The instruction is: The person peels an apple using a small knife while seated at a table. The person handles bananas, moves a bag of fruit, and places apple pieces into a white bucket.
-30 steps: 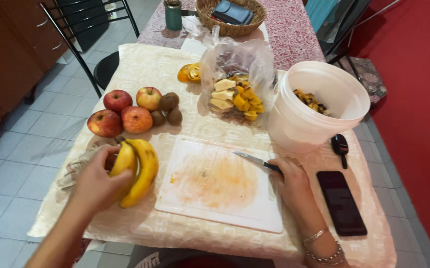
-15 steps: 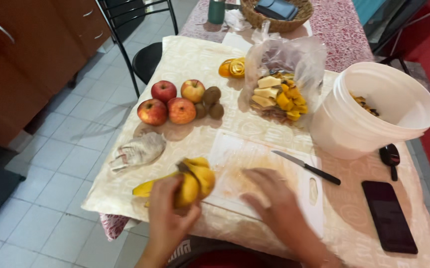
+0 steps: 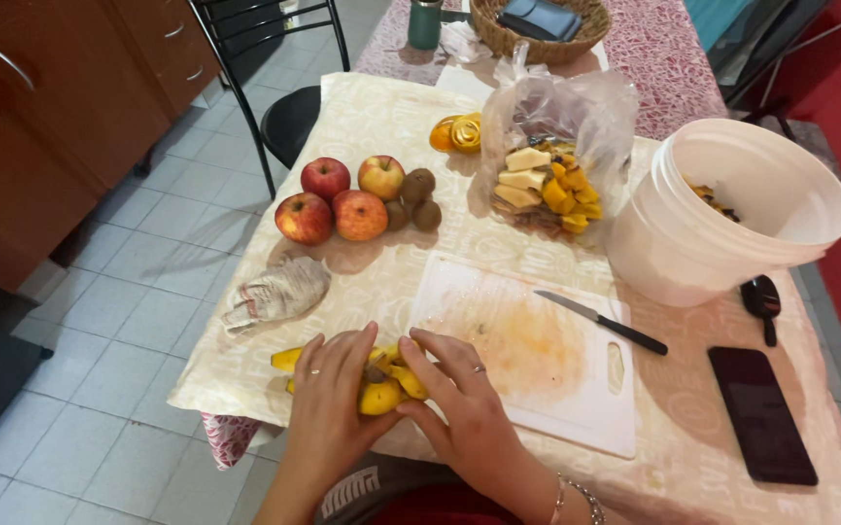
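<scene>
A bunch of yellow bananas (image 3: 381, 391) lies at the near edge of the table, just left of the white cutting board (image 3: 537, 379). My left hand (image 3: 328, 399) wraps over the bunch from the left. My right hand (image 3: 464, 408) grips it from the right, fingers at the stem end. A black-handled knife (image 3: 603, 323) lies loose on the board, apart from both hands.
Several red apples (image 3: 338, 199) and kiwis (image 3: 418, 199) sit further back on the table. A clear bag of fruit peels (image 3: 547, 185), a white bucket (image 3: 731, 243), a crumpled cloth (image 3: 279, 292), a black phone (image 3: 760, 413) and a black chair (image 3: 289, 122) surround the board.
My right hand left the knife on the board and came over to the bananas. Both hands now hold the bunch at the table's near edge. The view has swung left.
</scene>
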